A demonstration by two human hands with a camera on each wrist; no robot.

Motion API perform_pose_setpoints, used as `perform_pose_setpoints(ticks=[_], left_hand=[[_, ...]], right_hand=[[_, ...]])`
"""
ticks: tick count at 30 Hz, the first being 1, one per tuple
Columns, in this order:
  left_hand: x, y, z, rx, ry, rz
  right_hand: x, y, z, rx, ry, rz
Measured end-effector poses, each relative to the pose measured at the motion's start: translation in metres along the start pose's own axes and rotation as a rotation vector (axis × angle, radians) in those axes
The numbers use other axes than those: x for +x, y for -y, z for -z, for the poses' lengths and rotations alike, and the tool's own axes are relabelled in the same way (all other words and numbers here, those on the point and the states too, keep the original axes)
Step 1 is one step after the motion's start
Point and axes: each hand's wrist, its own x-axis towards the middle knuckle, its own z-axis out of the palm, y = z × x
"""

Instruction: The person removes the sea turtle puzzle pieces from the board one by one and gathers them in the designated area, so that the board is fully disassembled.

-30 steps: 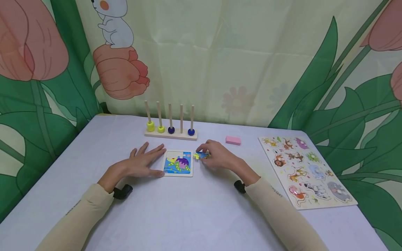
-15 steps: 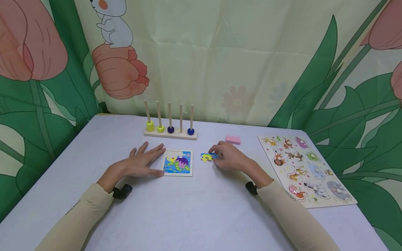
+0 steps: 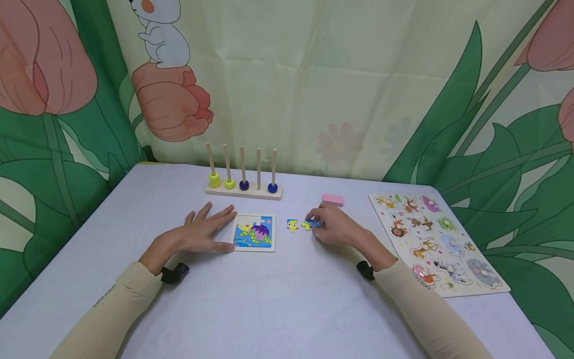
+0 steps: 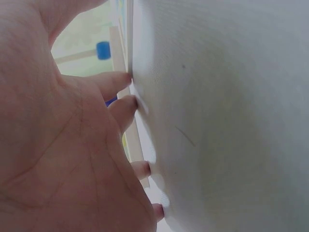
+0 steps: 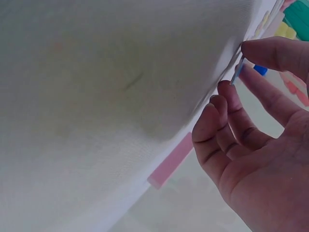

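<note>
A small square jigsaw puzzle [image 3: 253, 244] in a pale frame lies on the table, its picture a purple, yellow and blue cartoon animal. Bare backing shows at its upper left. My left hand [image 3: 197, 233] rests at the frame's left edge, fingers spread, thumb at the lower left corner. To the right of the frame lies a yellow and blue puzzle piece [image 3: 292, 225]. Just beyond it, my right hand [image 3: 336, 225] pinches another blue and yellow puzzle piece [image 3: 309, 225] between thumb and fingers, low at the tabletop. In the right wrist view that piece [image 5: 236, 73] appears edge-on.
Behind the puzzle stands a wooden peg rack [image 3: 264, 194] with yellow and dark blue beads. A pink block [image 3: 333, 200] sits behind my right hand. An animal knob-puzzle board [image 3: 419, 249] lies at the right, and a printed curtain [image 3: 287, 99] hangs at the back.
My right hand has moved right, away from the frame, with the pieces. One yellow piece now lies apart from the piece still pinched. My left hand has stayed in place.
</note>
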Motion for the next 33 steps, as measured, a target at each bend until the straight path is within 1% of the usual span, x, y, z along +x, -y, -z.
perform_pose_setpoints(ticks=[9, 19, 27, 33], left_hand=[[-0.0009, -0.0015, 0.0004, 0.001, 0.005, 0.007], [-0.001, -0.001, 0.0001, -0.004, -0.002, 0.001], [-0.0009, -0.0004, 0.0005, -0.003, -0.003, -0.003], [-0.0014, -0.0011, 0.0009, -0.011, -0.001, -0.003]], right_hand=[[0.0011, -0.0021, -0.0014, 0.01, 0.01, 0.006], [0.0046, -0.0071, 0.001, 0.024, 0.03, 0.039], [0.0065, -0.0074, 0.0015, 0.038, 0.045, 0.006], [0.0067, -0.0068, 0.0024, 0.029, 0.044, 0.019]])
